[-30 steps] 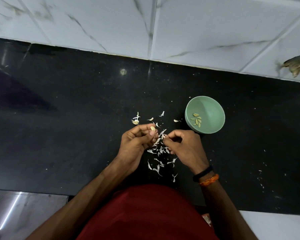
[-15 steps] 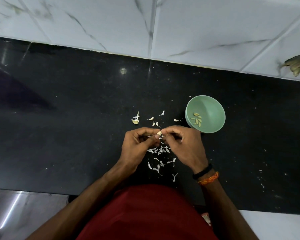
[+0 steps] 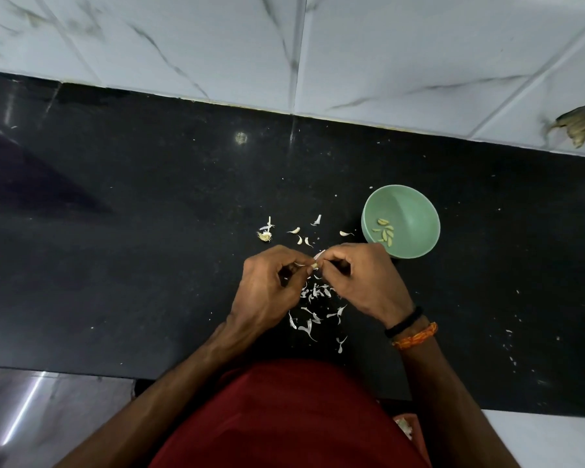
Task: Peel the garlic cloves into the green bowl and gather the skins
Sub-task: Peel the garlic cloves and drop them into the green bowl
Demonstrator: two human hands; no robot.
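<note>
Pinching one garlic clove [image 3: 314, 265] between them, left hand [image 3: 271, 288] steadied and right hand [image 3: 358, 282] gripped skin; best peeled over scattered skins [image 3: 318, 295], beside green bowl [image 3: 416, 231].

You have one green bowl [image 3: 416, 211] holding about six peeled cloves [image 3: 384, 232]. Two hands meet on one garlic clove [image 3: 314, 265]. Around them lie roughly two dozen skins [image 3: 316, 293]; an exact count can't be made.
</note>
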